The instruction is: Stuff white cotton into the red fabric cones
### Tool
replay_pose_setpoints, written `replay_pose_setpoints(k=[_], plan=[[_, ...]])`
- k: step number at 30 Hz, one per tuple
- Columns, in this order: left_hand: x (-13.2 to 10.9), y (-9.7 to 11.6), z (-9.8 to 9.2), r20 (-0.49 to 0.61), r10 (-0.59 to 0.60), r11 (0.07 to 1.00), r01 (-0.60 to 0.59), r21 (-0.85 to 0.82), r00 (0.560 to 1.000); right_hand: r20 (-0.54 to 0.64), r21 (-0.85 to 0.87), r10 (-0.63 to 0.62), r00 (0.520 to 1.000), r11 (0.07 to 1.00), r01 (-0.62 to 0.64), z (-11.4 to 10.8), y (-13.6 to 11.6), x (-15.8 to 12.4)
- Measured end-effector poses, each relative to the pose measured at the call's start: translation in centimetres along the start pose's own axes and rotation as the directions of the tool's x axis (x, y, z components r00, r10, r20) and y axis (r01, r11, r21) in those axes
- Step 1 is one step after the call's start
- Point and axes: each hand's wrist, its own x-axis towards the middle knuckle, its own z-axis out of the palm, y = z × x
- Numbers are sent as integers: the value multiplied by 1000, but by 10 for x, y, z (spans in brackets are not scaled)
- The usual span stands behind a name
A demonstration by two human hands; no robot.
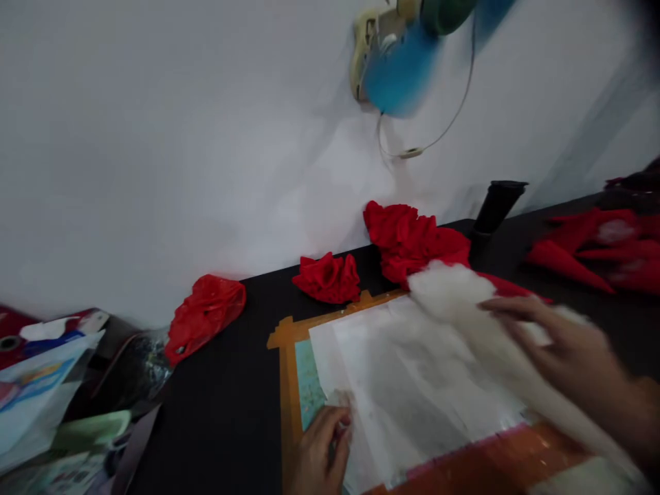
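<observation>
At the lower middle, my left hand (322, 450) has its fingers curled together at the left edge of a thin white sheet (361, 364). My right hand (572, 364), blurred by motion, grips fluffy white stuffing (448, 292) at the right. A long strip of that stuffing trails under the hand toward the lower right corner. Beneath the sheet is a board edged with orange-brown tape (289, 405), with a light green patterned surface (308, 378) showing at its left side.
Red cloth pieces (330, 278) lie behind the board, with more red cloth (592, 251) at the right. A red plastic bag (206, 316) and cluttered packages (41, 392) are on the left. A black cup (498, 206) stands near the wall below a blurred blue fan (402, 69).
</observation>
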Motion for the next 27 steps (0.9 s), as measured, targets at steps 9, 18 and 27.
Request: replay_pose_setpoints(k=[9, 18, 27], plan=[[-8, -22, 25, -70, 240, 967, -233, 103, 968, 221, 79, 149, 964, 982, -170, 219, -66, 120], [-19, -25, -10, -74, 95, 995, -92, 46, 993, 264, 413, 47, 963, 897, -157, 176, -83, 132], [35, 19, -15, -466, -121, 991, 78, -112, 877, 515, 680, -153, 844, 672, -293, 150, -155, 17]])
